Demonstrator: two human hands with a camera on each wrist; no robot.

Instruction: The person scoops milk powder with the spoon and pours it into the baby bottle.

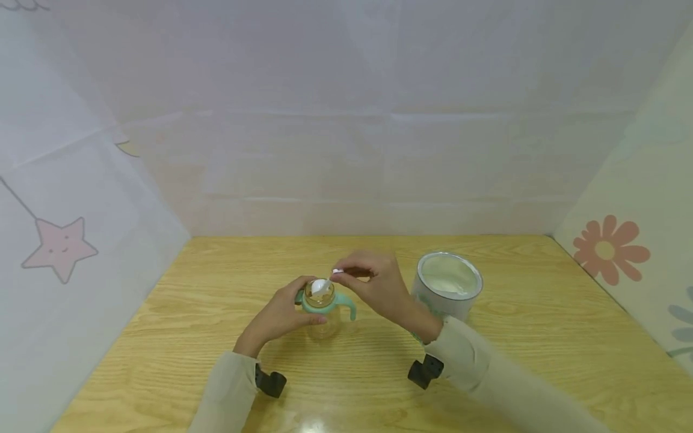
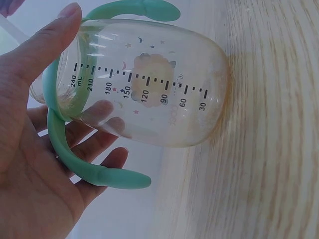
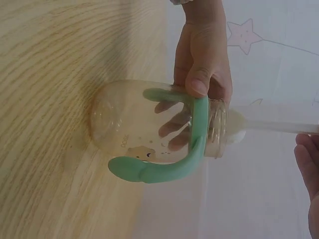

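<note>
Bottle (image 2: 149,107): standing upright on the wooden table (image 1: 541,313), its mouth facing up uncovered.
Tin (image 1: 452,307): standing open just beyond the right wrist (image 1: 425,323) (what is lying inside is hard to tell).
Scoop (image 1: 319,287): stretching from the right hand (image 1: 379,285) to the bottle's mouth.
Left hand (image 1: 280,313): curling around the bottle's neck.
Right hand: pinching the scoop's handle with thumb and fingers.

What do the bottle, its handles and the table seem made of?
Bottle: probably clear plastic, smooth and glossy, with a see-through, amber-tinted wall; glass isn't ruled out.
Handles: likely plastic or silicone, satin-smooth, judging by their even green colour.
Table: wood or wood-look laminate, slightly glossy, showing grain and a bright glare.
</note>
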